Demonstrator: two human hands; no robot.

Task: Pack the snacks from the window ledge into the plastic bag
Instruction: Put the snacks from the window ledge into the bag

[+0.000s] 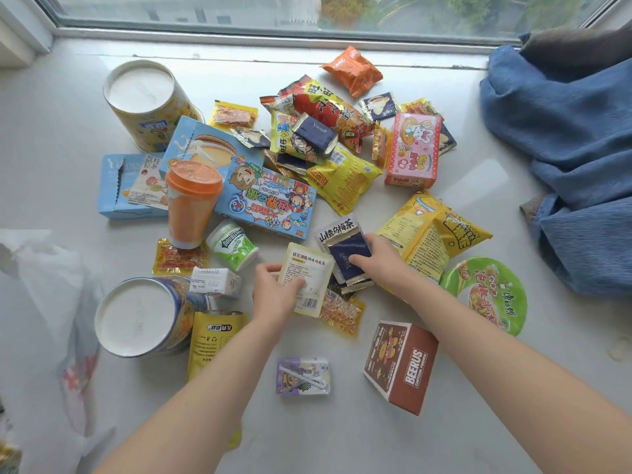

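— Snacks cover the window ledge (342,439) from nine o'clock round to three. Our left hand (273,292) has its fingers closed on a pale yellow tea sachet (307,278); our right hand (383,260) presses its fingers on a navy packet (350,256) that lies on a white sachet (337,230). What could trip us up?

— The plastic bag (51,302) lies slumped at eight o'clock, well apart from both hands, and we cannot see its mouth. With both hands full, we would have none free to open it, so flat packets may slide off its outside.

— And the reach across?

— Our left forearm would pass near the upright can (136,316) and the small white carton (215,282) at seven o'clock. A careless sweep could tip the can. The orange cup (191,206) stands tall at ten o'clock, partly on a red-and-yellow packet (178,258), so it looks unsteady.

— The navy packet?

— Thin and slick, we judge; more navy packets sit under it, and pinching several together risks dropping one.
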